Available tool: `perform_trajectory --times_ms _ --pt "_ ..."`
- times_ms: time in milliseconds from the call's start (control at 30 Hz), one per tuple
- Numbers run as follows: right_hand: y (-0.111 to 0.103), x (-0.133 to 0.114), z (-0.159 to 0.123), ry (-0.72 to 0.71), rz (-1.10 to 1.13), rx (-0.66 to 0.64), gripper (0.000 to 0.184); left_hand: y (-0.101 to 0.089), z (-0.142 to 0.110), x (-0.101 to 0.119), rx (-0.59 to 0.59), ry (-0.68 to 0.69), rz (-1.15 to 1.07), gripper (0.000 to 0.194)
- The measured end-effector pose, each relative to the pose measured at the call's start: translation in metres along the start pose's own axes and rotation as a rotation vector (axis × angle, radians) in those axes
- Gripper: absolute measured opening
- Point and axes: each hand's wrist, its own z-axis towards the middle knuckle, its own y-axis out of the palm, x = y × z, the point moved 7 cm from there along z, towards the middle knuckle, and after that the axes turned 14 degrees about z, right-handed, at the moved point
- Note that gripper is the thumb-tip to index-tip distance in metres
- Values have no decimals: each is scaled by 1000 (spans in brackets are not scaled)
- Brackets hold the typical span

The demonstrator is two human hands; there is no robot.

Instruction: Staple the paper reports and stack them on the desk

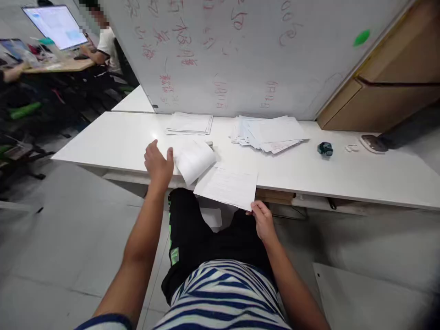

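My right hand (263, 221) pinches the near right corner of some white printed paper sheets (229, 184), which jut over the desk's front edge above my lap. To their left a white sheet (194, 160) is curled up, its surface bent over. Beside that curled sheet is my left hand (158, 164), thumb and fingers apart, with nothing visible in its grip. Whether its thumb touches the sheet's edge I cannot tell. Part of a small light object (209, 144) shows behind the curled sheet, mostly hidden.
Two paper piles, a neat one (189, 123) and a fanned one (270, 132), lie at the back of the white desk (113, 140). A whiteboard (247, 59) rises behind. Right are a dark green object (325, 149) and cardboard boxes (385, 101). Another person (107, 48) sits far left.
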Motion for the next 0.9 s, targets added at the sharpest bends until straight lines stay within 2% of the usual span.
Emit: perform_trajectory --times_ms 33,67,167,200,267,367,700,900 --pt "3 3 0 50 42 -4 24 -4 -19 26 -31 153 -19 54" --pt "5 6 -1 91 78 -10 27 -10 -39 47 -40 246 -29 51" --pt "13 8 -1 173 151 -33 34 -9 -115 120 -281 816 -93 44" --pt "16 7 -1 182 162 -43 35 -7 -140 137 -359 973 -111 44" --pt "21 1 0 161 158 -66 32 -2 -173 156 -457 1113 -124 50" --pt "26 -9 3 88 100 -82 29 6 -189 164 -519 1150 -137 55" --pt "29 -18 8 -22 -192 -46 39 13 -172 161 -633 1190 -256 39" --pt "37 -17 3 -52 -202 -111 32 22 -165 160 -690 1185 -313 26"
